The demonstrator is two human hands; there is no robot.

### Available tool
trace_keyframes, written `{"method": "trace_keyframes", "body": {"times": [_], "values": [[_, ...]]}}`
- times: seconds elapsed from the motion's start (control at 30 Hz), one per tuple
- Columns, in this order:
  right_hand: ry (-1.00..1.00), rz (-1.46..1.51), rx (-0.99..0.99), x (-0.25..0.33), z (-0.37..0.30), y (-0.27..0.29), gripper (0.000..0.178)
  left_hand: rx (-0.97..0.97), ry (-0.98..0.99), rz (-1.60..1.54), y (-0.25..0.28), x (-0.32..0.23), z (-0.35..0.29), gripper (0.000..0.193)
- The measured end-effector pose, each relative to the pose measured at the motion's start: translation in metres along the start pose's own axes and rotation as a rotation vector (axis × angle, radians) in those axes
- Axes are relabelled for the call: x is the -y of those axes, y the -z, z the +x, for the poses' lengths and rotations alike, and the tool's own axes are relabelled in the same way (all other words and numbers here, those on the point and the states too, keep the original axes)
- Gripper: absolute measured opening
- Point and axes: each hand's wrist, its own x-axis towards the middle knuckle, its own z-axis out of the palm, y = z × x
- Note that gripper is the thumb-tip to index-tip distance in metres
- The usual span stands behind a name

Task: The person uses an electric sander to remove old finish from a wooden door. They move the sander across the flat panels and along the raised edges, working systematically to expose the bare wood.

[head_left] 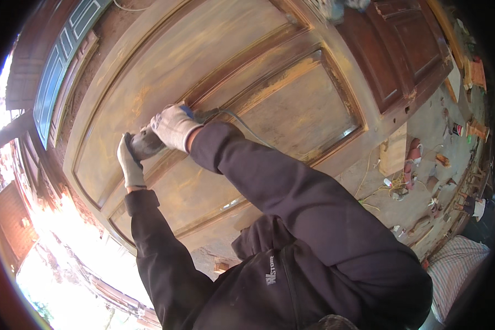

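Observation:
A large wooden door (291,99) with raised mouldings lies in front of me, its panels partly bare with yellowish and brown patches. Both my hands wear pale work gloves. My right hand (174,127) wraps around the body of a dark corded angle grinder (146,143), and a bit of blue shows beside the wrist. At the tool's head, my left hand (128,163) grips from the left side. The grinder rests low over the moulding between two panels; its disc is hidden. A grey cord (241,120) trails from its back end across the door.
A dark red-brown panelled door (390,49) lies at the upper right. Past it, a wooden block (393,151), yellow cord (395,187) and scattered scraps cover the floor. A blue-grey panelled door (60,71) stands at the left. A striped sack (455,269) sits lower right.

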Motion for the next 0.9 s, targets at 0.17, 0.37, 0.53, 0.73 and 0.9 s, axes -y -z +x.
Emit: {"method": "trace_keyframes", "body": {"times": [0.17,0.37,0.53,0.73,0.9], "values": [[0.112,0.044,-0.265,-0.051,-0.034,-0.013,0.027,-0.028,-0.019,-0.053,-0.049,0.010,-0.016,0.028],[-0.080,0.145,-0.270,-0.176,-0.114,0.048,0.025,0.118,-0.209,0.012,-0.228,-0.010,-0.051,0.030],[-0.287,0.034,-0.180,-0.255,-0.155,0.089,0.042,0.180,-0.264,0.252,-0.359,-0.035,-0.078,0.045],[-0.521,-0.143,-0.152,-0.315,-0.176,0.118,0.054,0.350,-0.422,0.528,-0.442,-0.063,-0.101,0.058],[-0.359,-0.090,-0.158,-0.250,-0.135,0.108,0.060,0.217,-0.357,0.296,-0.360,-0.048,-0.071,0.057]]}}
